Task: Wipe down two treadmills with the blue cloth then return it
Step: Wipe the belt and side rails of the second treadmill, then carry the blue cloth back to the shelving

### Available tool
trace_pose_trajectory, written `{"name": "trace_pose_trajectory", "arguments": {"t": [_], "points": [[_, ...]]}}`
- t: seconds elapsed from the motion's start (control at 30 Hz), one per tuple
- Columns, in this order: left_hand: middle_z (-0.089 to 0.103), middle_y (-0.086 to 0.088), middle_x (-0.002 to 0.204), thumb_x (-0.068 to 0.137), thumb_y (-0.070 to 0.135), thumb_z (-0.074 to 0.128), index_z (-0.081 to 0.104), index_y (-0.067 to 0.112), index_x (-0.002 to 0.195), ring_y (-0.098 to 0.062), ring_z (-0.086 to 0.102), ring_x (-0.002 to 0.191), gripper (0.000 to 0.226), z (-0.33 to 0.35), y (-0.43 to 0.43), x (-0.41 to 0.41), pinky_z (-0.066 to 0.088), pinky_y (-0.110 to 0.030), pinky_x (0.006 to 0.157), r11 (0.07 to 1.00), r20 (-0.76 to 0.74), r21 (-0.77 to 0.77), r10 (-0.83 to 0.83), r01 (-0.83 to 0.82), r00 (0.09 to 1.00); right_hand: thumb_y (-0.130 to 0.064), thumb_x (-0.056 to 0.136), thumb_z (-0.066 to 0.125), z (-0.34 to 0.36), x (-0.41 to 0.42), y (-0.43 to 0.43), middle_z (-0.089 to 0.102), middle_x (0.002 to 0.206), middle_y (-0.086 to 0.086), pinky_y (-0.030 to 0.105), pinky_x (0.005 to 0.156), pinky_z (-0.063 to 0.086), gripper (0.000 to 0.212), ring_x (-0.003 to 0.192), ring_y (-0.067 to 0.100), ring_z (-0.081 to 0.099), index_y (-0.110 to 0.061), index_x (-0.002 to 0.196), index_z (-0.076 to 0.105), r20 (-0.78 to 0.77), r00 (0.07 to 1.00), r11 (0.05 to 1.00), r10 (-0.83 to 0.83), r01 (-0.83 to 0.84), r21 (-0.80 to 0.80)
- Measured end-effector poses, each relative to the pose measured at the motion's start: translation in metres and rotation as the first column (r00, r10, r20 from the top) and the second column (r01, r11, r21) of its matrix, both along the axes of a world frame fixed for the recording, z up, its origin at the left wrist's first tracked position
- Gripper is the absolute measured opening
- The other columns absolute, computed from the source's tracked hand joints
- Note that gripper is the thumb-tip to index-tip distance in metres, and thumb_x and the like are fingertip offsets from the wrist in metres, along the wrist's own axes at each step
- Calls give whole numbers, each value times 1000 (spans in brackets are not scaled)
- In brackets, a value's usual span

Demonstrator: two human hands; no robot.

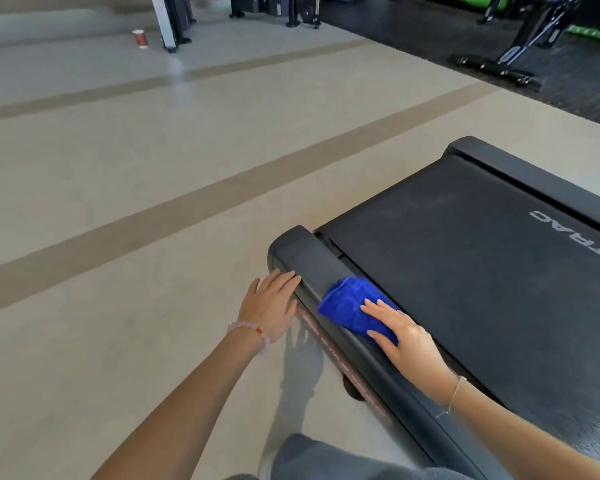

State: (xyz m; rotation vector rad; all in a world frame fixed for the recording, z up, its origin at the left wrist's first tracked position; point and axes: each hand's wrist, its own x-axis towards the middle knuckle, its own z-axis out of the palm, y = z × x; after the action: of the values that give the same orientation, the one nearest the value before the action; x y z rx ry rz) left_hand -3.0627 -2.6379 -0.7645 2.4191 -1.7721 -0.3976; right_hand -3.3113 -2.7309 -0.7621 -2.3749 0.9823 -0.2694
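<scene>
A black treadmill (465, 258) fills the right of the head view, its belt running off to the right. A folded blue cloth (349, 303) lies on the near side rail (312, 261), close to the rail's rear end. My right hand (400, 336) presses flat on the cloth with straight fingers. My left hand (269, 304) hovers beside the rail on its outer side, fingers straight, fingertips touching the rail's edge, holding nothing.
Beige floor (136, 209) with darker stripes spreads left and ahead. A red paper cup (140, 38) stands far back by a machine's white leg (163, 22). Black gym equipment (510, 53) sits on dark matting at the upper right. My knee (312, 455) is at the bottom.
</scene>
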Motion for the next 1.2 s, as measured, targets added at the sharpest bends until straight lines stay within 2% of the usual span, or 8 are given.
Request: {"name": "trace_pose_trajectory", "arguments": {"t": [0.23,0.37,0.43,0.63,0.83,0.93,1.03,1.2], "points": [[36,5,148,100,32,32,28,23,146,-14,28,138,47,-7,7,25,19,-37,114,991,46,-132,43,-37,998,-28,93,54,-4,80,-29,45,138,-18,17,103,27,43,134,3,34,-32,135,46,23,998,998,51,-50,-35],[65,-2,115,93,28,47,57,16,126,-21,60,106,36,-8,12,39,44,-42,96,955,115,-287,111,-74,987,-24,94,53,-4,123,-43,48,139,-11,16,101,27,41,133,9,39,-26,135,48,63,995,996,74,-70,-58],[69,-1,101,90,31,41,63,15,115,-20,66,91,37,-6,15,46,51,-41,85,942,150,-324,144,-89,978,-22,94,53,-5,141,-49,49,138,-9,16,100,28,41,130,11,42,-24,135,49,72,994,995,79,-75,-64],[71,-2,92,87,35,35,66,13,109,-21,67,81,44,22,25,70,54,-39,78,942,172,-302,201,-143,964,-19,94,53,-8,186,-63,52,137,-4,26,103,34,41,128,17,45,-20,134,49,89,989,992,116,-110,-66],[70,1,81,89,38,36,66,13,107,-20,66,68,43,81,45,89,51,-32,67,930,137,-291,272,-224,953,-15,94,52,8,220,-73,56,133,4,32,99,41,41,124,23,50,-15,135,48,-21,993,993,120,-120,-6],[70,3,80,90,39,36,67,15,105,-19,65,65,42,116,55,98,51,-31,64,926,122,-278,296,-254,947,-19,97,47,30,233,-81,61,124,7,31,84,44,38,106,26,59,-16,134,48,-102,992,994,68,-59,92],[70,4,80,91,39,36,67,15,104,-19,65,65,41,155,62,113,51,-31,64,920,108,-273,321,-283,941,-16,97,45,64,246,-89,65,114,6,26,75,41,32,94,22,59,-17,128,53,-62,998,974,-22,35,223],[69,4,77,91,38,36,66,15,104,-20,64,62,41,227,61,145,51,-32,60,890,85,-296,385,-346,919,-14,94,46,144,266,-95,66,100,-6,30,78,50,26,93,17,61,-22,114,60,54,994,906,-100,68,417]]}}
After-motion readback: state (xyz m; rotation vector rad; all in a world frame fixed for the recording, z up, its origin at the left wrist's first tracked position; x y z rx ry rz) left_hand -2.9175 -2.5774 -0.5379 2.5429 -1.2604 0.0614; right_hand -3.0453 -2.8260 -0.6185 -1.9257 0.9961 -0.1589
